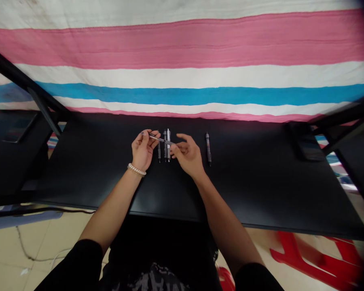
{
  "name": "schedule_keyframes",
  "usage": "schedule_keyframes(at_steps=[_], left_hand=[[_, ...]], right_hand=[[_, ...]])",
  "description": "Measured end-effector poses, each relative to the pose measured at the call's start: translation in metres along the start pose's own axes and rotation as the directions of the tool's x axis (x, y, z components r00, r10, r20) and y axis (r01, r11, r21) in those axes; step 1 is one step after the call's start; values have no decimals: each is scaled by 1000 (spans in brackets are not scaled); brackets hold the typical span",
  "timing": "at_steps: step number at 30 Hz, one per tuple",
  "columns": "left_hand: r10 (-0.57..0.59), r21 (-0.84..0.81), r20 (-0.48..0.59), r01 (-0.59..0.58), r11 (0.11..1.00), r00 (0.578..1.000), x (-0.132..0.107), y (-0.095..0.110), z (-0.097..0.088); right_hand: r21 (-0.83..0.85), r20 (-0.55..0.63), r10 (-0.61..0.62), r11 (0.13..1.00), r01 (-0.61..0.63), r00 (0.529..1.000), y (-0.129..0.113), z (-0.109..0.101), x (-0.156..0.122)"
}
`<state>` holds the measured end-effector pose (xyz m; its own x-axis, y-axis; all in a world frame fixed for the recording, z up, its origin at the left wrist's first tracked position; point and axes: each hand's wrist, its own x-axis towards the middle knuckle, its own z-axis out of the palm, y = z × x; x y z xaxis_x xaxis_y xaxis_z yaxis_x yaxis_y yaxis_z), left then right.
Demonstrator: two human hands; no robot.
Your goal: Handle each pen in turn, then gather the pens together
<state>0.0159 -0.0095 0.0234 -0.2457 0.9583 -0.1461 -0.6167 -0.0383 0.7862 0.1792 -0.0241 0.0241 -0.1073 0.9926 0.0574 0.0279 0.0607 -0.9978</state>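
Both hands hold one pen [161,140] above the black table, tilted down toward the right. My left hand [143,150] pinches its upper left end between thumb and fingers. At the other end, my right hand [188,155] closes thumb and fingers on the grey grip, with the index finger raised. Beneath and between the hands lie a dark pen [159,152], a grey pen [165,149] and a white pen [168,151], side by side and pointing toward me. To the right of my right hand a separate dark pen [208,149] lies on the table.
The black table [245,182] stretches out on both sides. A dark flat object [307,141] lies at its right end. Behind hangs a striped cloth [182,76], with black frame bars at the left and right. A red stool [309,258] stands at lower right.
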Motion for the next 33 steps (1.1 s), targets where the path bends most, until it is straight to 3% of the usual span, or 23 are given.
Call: schedule_keyframes(at_steps=[4, 7, 11, 14, 17, 24, 28, 31, 33], left_hand=[[2, -42, 32, -1, 999, 999, 0, -1, -1], [-23, -53, 40, 25, 998, 999, 0, 1, 1], [-139, -187, 78, 152, 971, 987, -4, 11, 6], [-211, -329, 121, 240, 913, 970, -7, 20, 8], [-219, -392, 102, 241, 888, 970, -7, 28, 4], [-213, -430, 17, 200, 881, 977, -7, 33, -4], [-201, -408, 57, 206, 889, 978, -10, 31, 3], [-210, -356, 148, 251, 900, 966, -14, 29, 10], [-244, -300, 199, 296, 907, 949, -17, 30, 14]], right_hand=[[-64, 28, 3, 998, -1, 1000, 2, 0, -1], [-91, 7, -66, 994, 67, 998, 6, 1, -2], [-254, 70, -172, 949, 184, 983, 10, 5, -5], [-394, 165, -305, 851, 346, 938, 9, 10, -9], [-381, 219, -397, 806, 453, 891, 4, 12, -11], [-370, 22, -439, 831, 415, 898, -8, 4, -8], [-339, 120, -389, 849, 406, 913, -4, 7, -10], [-318, 235, -376, 842, 437, 896, 1, 11, -14], [-300, 251, -354, 856, 420, 901, 1, 13, -18]])
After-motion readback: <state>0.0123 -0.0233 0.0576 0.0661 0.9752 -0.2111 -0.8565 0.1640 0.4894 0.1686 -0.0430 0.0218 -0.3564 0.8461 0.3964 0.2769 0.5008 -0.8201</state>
